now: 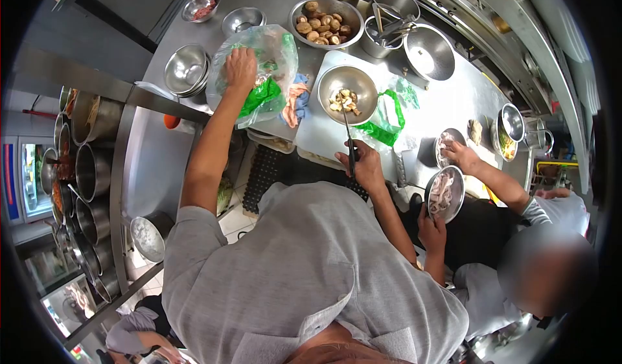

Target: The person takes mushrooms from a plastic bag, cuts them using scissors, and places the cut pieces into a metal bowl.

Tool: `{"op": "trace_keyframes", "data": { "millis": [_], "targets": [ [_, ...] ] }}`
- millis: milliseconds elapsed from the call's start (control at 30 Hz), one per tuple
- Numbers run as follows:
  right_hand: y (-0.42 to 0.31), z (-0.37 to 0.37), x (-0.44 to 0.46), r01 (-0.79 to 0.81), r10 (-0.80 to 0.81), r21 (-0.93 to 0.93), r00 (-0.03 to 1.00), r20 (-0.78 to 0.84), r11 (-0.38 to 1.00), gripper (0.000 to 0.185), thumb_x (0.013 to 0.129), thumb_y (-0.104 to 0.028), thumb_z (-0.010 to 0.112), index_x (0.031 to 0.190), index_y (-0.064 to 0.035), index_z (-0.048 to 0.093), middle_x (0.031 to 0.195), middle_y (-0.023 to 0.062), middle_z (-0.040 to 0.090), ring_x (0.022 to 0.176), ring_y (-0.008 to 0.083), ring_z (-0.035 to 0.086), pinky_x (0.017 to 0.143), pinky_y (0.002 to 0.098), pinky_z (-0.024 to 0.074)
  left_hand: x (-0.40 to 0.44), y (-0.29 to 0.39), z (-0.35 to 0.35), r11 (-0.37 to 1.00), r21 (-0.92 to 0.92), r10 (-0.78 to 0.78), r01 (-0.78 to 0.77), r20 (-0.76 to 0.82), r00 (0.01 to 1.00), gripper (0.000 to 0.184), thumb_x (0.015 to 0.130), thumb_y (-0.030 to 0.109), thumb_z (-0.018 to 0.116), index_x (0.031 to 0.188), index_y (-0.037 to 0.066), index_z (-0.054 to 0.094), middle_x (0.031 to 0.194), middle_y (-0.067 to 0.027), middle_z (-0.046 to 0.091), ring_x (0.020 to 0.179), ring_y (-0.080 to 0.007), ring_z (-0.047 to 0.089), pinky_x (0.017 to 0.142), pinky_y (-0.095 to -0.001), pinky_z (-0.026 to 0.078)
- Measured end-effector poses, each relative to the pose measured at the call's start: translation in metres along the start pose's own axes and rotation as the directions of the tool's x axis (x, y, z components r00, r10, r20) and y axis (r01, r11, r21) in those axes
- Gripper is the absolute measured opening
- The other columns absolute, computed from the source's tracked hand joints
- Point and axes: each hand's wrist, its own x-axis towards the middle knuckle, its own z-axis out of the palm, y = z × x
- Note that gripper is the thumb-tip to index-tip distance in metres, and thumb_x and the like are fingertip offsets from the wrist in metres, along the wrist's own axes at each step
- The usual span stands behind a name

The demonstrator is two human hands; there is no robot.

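My left hand point(240, 69) is at a clear plastic bag point(282, 50) with green print, its fingers curled down into the film. Black-handled in my right hand point(368, 170) is a knife point(352, 153), its blade pointing away from me into a steel bowl point(327, 82). Chopped mushroom pieces point(342, 100) lie in that bowl around the blade tip. The bowl rests on a white cutting board point(311, 131). Between bag and board are crumpled orange and blue cloths point(297, 102). Right of the bowl lies another green-printed plastic bag point(389, 121).
Behind the board stands a large bowl of whole mushrooms point(317, 27). Stacked steel bowls point(185, 69) are at the left, a pot with utensils point(379, 40) at the back. At my right a co-worker's hand point(461, 157) reaches into one bowl; the other holds a bowl of pale strips point(445, 192).
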Motion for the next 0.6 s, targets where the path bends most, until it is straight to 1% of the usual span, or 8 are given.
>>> {"op": "trace_keyframes", "data": {
  "millis": [133,200,233,300,367,467,567,600],
  "targets": [
    [-0.004,-0.004,-0.004,-0.022,0.02,-0.055,0.999,-0.035,0.998,0.055,0.086,-0.032,0.087,0.118,0.0064,0.066,0.066,0.0115,0.067,0.055,0.0184,0.065,0.056,0.0361,0.0508,-0.003,0.004,-0.032,0.999,-0.008,-0.031,0.031,-0.024,0.999,0.026,0.088,0.015,0.072,0.112,0.005,0.068,0.113,-0.0109,0.066,0.115,-0.0342,0.062,0.093,-0.0487,0.051],
    [0.005,-0.002,-0.003,0.05,-0.06,-0.12,0.995,-0.075,0.992,0.054,0.085,-0.033,0.087,0.117,0.0056,0.066,0.068,0.0141,0.068,0.057,0.0241,0.066,0.058,0.0387,0.0515,-0.01,0.019,-0.06,0.899,-0.426,-0.255,0.105,-0.314,0.915,0.03,0.09,0.015,0.077,0.116,0.003,0.069,0.113,-0.009,0.07,0.102,-0.029,0.069,0.083,-0.0433,0.057],
    [0.006,-0.001,-0.003,0.126,-0.148,-0.19,0.984,-0.102,0.974,0.054,0.085,-0.033,0.087,0.117,0.0048,0.066,0.07,0.0167,0.069,0.06,0.0299,0.068,0.06,0.0413,0.0523,-0.017,0.028,-0.058,0.899,-0.426,-0.251,0.101,-0.312,0.916,0.03,0.09,0.015,0.077,0.116,0.003,0.069,0.113,-0.009,0.07,0.102,-0.029,0.069,0.083,-0.0433,0.057],
    [-0.004,-0.001,-0.006,0.145,-0.173,-0.24,0.98,-0.097,0.96,0.054,0.084,-0.034,0.087,0.117,0.0038,0.066,0.072,0.0189,0.069,0.063,0.0352,0.069,0.061,0.0438,0.053,-0.033,0.055,-0.051,0.187,-0.963,-0.269,0.193,0.139,0.953,0.03,0.094,0.011,0.075,0.122,0.002,0.068,0.109,-0.0085,0.073,0.087,-0.0195,0.071,0.071,-0.0336,0.059],
    [-0.011,0.0,-0.004,0.169,-0.204,-0.294,0.975,-0.092,0.941,0.054,0.084,-0.035,0.087,0.117,0.0029,0.067,0.073,0.021,0.07,0.067,0.0405,0.069,0.063,0.0463,0.0537,-0.052,0.094,-0.064,-0.144,-0.925,-0.133,0.351,0.369,0.92,0.032,0.096,0.01,0.073,0.126,-0.001,0.067,0.107,-0.0081,0.075,0.083,-0.0108,0.069,0.067,-0.0261,0.058],
    [-0.012,0.001,-0.004,0.202,-0.282,-0.429,0.951,-0.13,0.88,0.051,0.082,-0.035,0.086,0.113,0.0009,0.068,0.076,0.022,0.071,0.071,0.0432,0.071,0.064,0.0496,0.0545,-0.07,0.12,-0.073,-0.208,-0.8,0.02,0.563,0.572,0.82,0.037,0.095,0.006,0.072,0.13,-0.004,0.066,0.11,-0.0091,0.075,0.085,-0.0114,0.069,0.066,-0.0268,0.058],
    [-0.012,-0.004,-0.004,0.242,-0.359,-0.522,0.924,-0.134,0.818,0.047,0.082,-0.034,0.085,0.111,-0.0013,0.068,0.076,0.0217,0.071,0.072,0.042,0.072,0.064,0.0508,0.0549,-0.076,0.134,-0.102,-0.094,-0.816,0.03,0.57,0.57,0.821,0.044,0.094,0.005,0.073,0.136,-0.005,0.063,0.113,-0.0099,0.075,0.087,-0.0094,0.068,0.067,-0.0256,0.057],
    [-0.011,-0.004,-0.004,0.257,-0.386,-0.544,0.913,-0.134,0.799,0.045,0.082,-0.033,0.085,0.109,-0.0021,0.067,0.076,0.0217,0.072,0.072,0.0415,0.072,0.063,0.0507,0.0548,-0.079,0.138,-0.1,-0.148,-0.84,0.044,0.523,0.522,0.852,0.049,0.094,0.004,0.073,0.141,-0.005,0.061,0.116,-0.0105,0.074,0.091,-0.0084,0.068,0.074,-0.0243,0.056]
  ]
}}
